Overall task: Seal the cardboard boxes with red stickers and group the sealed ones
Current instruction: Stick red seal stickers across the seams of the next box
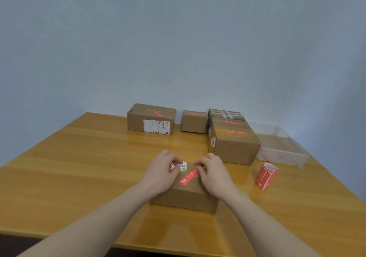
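Far left of the group, a large sealed box (151,119) stands apart by the wall, so you have room beside it for grouping later. In front of you, your left hand (163,170) rests on the near box (185,192), fingers curled over its top near the white barcode label (181,165); whether they pinch anything there, you cannot tell. Use it to steady the box. The red sticker (188,177) lies slantwise across the top, its near end on the cardboard. Your right hand (213,172) has fingertips bent down onto the sticker's far end, seemingly pressing or pinching it. Lay that end flat over the flap seam, then rub outward along the strip so no corner lifts. Further right, the sealed boxes (234,137) sit clustered at the far side; this one probably belongs with them. The sticker roll (266,175) stands near right on the table (79,167), beside a clear plastic tray (281,147).
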